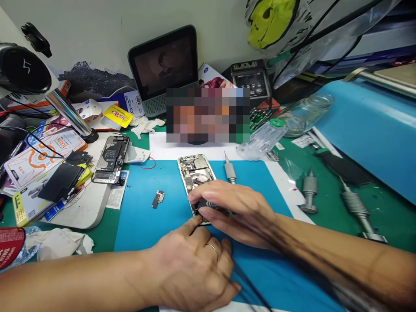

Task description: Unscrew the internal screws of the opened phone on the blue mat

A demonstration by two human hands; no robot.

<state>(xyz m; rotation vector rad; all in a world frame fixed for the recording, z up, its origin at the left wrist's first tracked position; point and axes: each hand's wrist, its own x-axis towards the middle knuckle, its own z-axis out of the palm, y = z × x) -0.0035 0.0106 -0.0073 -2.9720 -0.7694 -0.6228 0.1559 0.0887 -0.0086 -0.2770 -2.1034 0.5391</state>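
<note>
From my remote seat the lower half of the opened gold-framed phone (pixel 196 174) is lost to me. The right hand (pixel 234 212) lies across it, and only the upper end with its metal shields shows. The phone rests on the blue rubber work mat (pixel 146 216), near its middle. A pixelated block covers part of the desk behind it. A dark smear runs along the right forearm, and I cannot make out what it is. Thin dark strands come out from under the left hand (pixel 191 264) toward the bottom edge of the view; I cannot say whether they are a tool or a cable.

The right hand comes in from the right, palm down. Its fingers are bent close together on a dark part at the phone's lower end, and I cannot tell whether they pinch it or only press on it. The left hand comes in from the left and wears a ring. Its index finger is stretched out with the tip at the phone's bottom edge and the other fingers are curled in. I cannot tell if it holds anything.

I count two opened phones; the second, a silver-framed one (pixel 111 159), lies on a white pad to the left. One small dark loose component (pixel 157 198) sits on the mat. One slim grey screwdriver (pixel 230 171) lies just beside the phone. Two knurled metal tools (pixel 309 193) rest on the green mat to the right.
</note>
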